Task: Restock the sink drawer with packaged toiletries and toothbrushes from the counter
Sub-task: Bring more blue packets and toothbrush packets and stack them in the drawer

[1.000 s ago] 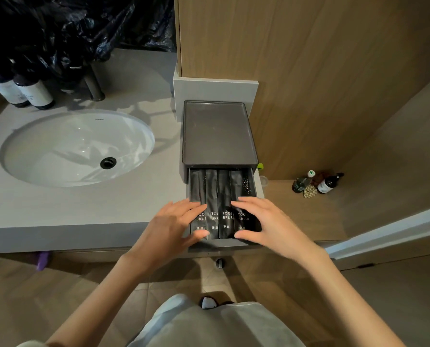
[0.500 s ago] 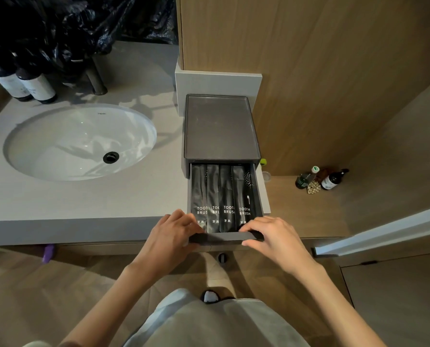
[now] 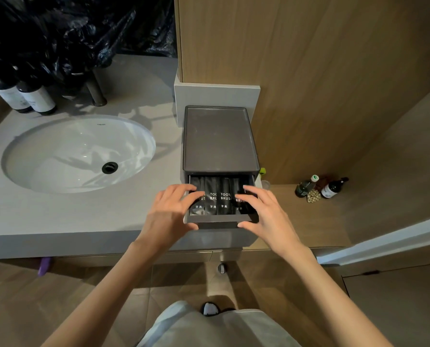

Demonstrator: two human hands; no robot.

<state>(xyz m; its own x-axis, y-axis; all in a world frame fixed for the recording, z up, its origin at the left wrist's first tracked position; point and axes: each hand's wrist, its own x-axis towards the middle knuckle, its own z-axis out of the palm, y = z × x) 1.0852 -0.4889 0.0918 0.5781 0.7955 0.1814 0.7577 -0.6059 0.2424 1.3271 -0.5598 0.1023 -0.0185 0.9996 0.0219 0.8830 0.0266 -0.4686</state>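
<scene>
A dark grey drawer box [image 3: 219, 139] stands on the counter to the right of the sink. Its drawer [image 3: 219, 222] is pulled partway out and holds a row of black toothbrush packets [image 3: 224, 196] lying side by side. My left hand [image 3: 170, 211] rests spread fingers on the left packets, thumb against the drawer's front panel. My right hand [image 3: 266, 211] mirrors it on the right packets, thumb on the front panel's right end. Neither hand lifts a packet.
A white oval sink [image 3: 78, 154] is set in the grey counter [image 3: 58, 216]. Dark labelled bottles [image 3: 26, 98] and a tap [image 3: 96, 91] stand behind it under a black plastic bag. Small bottles [image 3: 319, 187] sit on the wooden ledge at the right, beside a wooden wall.
The drawer has slid further into its box, so less of the packets shows. My fingers went from gripping the front panel to lying flat over the packets.
</scene>
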